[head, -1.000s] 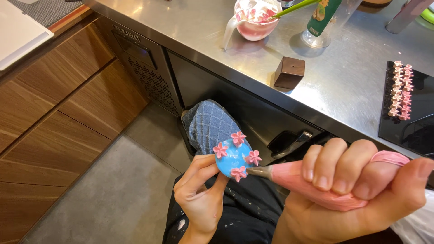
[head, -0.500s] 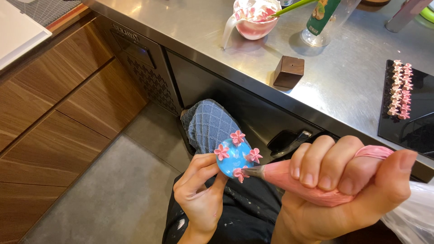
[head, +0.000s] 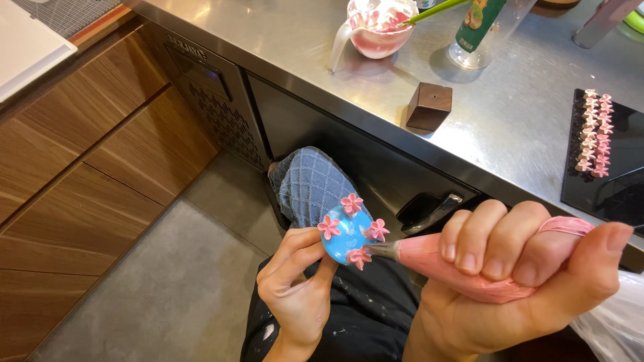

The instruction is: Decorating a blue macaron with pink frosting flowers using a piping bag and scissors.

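While squeezing, right hand [head: 510, 268] fisted.

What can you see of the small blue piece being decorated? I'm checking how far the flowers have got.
The blue piece is a small glossy rounded disc, tilted toward the camera, pinched at its lower left edge by the left hand. Four pink piped flowers sit around its rim. The piping bag tip meets the bottom flower.

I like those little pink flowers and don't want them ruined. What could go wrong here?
Three things might. The metal tip of the pink piping bag sits right by the lowest flower, so a nudge could squash it. The left hand pinches the blue disc only from below, over the floor, so it might slip. The right hand grips hard; too much icing could blob out.
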